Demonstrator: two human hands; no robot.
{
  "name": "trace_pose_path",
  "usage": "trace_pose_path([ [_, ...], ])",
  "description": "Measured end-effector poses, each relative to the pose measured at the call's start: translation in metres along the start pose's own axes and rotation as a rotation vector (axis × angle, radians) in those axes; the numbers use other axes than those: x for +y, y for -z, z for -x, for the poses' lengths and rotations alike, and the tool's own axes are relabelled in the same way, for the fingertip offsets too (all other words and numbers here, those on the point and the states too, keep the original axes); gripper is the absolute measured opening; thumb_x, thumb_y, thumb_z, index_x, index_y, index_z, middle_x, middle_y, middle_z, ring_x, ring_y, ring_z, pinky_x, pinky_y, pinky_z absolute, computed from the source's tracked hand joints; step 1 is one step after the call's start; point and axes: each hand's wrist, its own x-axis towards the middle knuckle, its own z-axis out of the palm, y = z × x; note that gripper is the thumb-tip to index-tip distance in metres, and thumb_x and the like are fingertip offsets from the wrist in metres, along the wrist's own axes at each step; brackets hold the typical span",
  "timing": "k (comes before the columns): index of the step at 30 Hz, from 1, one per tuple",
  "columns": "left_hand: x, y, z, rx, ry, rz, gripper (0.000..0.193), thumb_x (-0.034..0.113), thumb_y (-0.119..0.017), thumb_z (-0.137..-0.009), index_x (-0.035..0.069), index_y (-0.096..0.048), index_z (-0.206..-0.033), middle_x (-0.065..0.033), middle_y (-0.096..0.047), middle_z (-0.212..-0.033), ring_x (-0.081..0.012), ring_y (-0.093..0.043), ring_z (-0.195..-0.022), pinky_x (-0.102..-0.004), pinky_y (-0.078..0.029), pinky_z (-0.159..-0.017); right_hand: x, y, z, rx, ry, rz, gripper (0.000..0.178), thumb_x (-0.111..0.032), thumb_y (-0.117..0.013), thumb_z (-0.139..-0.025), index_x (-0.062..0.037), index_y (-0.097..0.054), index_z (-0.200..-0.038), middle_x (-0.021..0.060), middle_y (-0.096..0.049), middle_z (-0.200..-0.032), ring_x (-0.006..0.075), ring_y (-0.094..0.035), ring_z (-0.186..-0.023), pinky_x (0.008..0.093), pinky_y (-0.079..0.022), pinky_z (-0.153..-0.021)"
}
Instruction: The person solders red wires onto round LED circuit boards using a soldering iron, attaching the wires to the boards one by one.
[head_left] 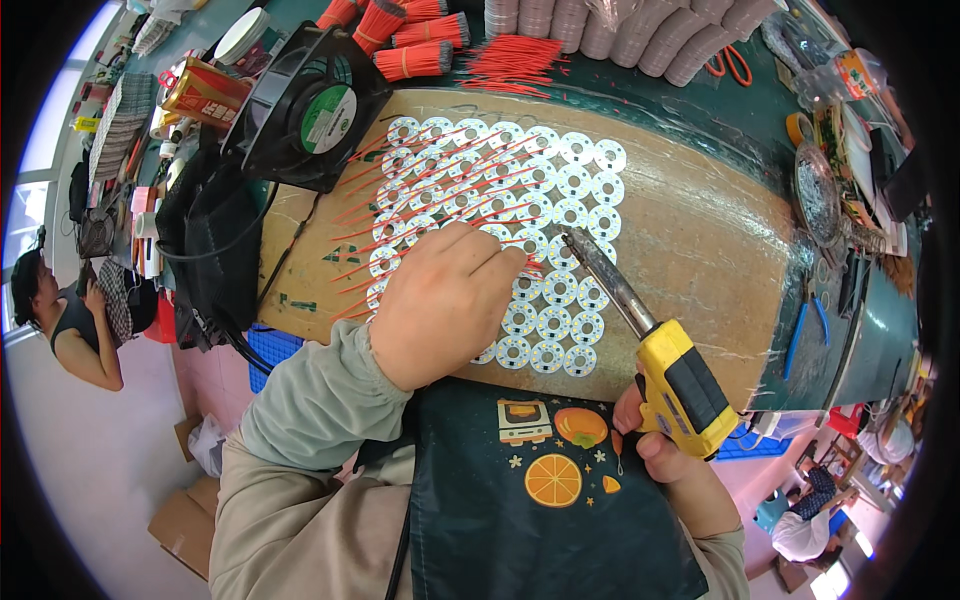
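Note:
Several rows of small white ring-shaped LED boards [603, 187] lie on a brown board. Thin red wires [352, 268] slant across many of those on the left. My left hand [450, 300] is closed over the lower left of the rows, with red wire ends [535, 266] poking out beside its fingertips. Its palm hides the boards underneath. In my right hand [650, 440] is a yellow and black soldering gun [688, 390], gripped by the handle. The gun's metal tip points up and left, at the boards just right of my left fingers.
A black fan [310, 105] stands at the back left. Behind the boards are bundled red wires [415, 60], a loose wire pile [512, 62] and stacked grey discs [640, 40]. Blue-handled pliers [806, 325] and a round metal dish [818, 190] lie right. Other people [70, 320] are farther off.

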Motion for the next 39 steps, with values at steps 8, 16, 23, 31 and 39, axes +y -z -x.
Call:
trace_pose_path([
  [8, 0.005, 0.032, 0.016, -0.006, 0.057, -0.035, 0.024, -0.003, -0.072, -0.074, 0.003, -0.070, -0.096, -0.0087, -0.064, -0.084, -0.0278, -0.061, -0.076, -0.0391, -0.051, -0.069, 0.005, 0.015, -0.002, -0.134, 0.185, 0.322, 0.044, -0.031, -0.089, -0.076, -0.0050, -0.062, -0.099, 0.0053, -0.063, -0.089, 0.0152, -0.062, -0.065, 0.0290, -0.049, -0.057],
  [16, 0.020, 0.040, 0.025, -0.016, 0.043, -0.026, 0.033, -0.003, -0.070, -0.070, 0.003, -0.071, -0.102, -0.0071, -0.063, -0.084, -0.0245, -0.063, -0.079, -0.0356, -0.050, -0.070, -0.009, 0.017, 0.003, -0.222, 0.154, 0.693, 0.062, -0.030, -0.092, -0.067, 0.0005, -0.066, -0.114, 0.0118, -0.073, -0.092, 0.0240, -0.072, -0.077, 0.0316, -0.054, -0.067],
  [23, 0.008, 0.009, 0.032, -0.033, 0.030, -0.011, 0.034, -0.002, -0.070, -0.068, 0.004, -0.070, -0.102, -0.0052, -0.060, -0.082, -0.0223, -0.061, -0.076, -0.0347, -0.049, -0.070, -0.011, 0.016, 0.005, -0.229, 0.220, 0.924, 0.064, -0.034, -0.092, -0.066, 0.0002, -0.066, -0.114, 0.0124, -0.073, -0.089, 0.0258, -0.073, -0.076, 0.0319, -0.055, -0.067],
  [31, 0.006, 0.006, 0.033, 0.005, 0.039, 0.002, 0.030, -0.001, -0.071, -0.069, 0.004, -0.070, -0.099, -0.0048, -0.062, -0.084, -0.0224, -0.061, -0.075, -0.0354, -0.049, -0.068, -0.013, 0.006, 0.005, -0.095, -0.023, 0.683, 0.057, -0.051, -0.089, -0.066, -0.0082, -0.069, -0.097, 0.0028, -0.068, -0.073, 0.0216, -0.068, -0.065, 0.0317, -0.051, -0.059],
  [39, 0.007, 0.006, 0.033, 0.016, 0.019, -0.014, 0.031, 0.000, -0.071, -0.068, 0.003, -0.071, -0.099, -0.0060, -0.064, -0.088, -0.0232, -0.061, -0.078, -0.0358, -0.050, -0.069, -0.009, 0.009, 0.013, -0.013, -0.178, 0.675, 0.055, -0.062, -0.084, -0.067, -0.0107, -0.066, -0.078, 0.0015, -0.064, -0.068, 0.0206, -0.063, -0.060, 0.0322, -0.048, -0.055],
])
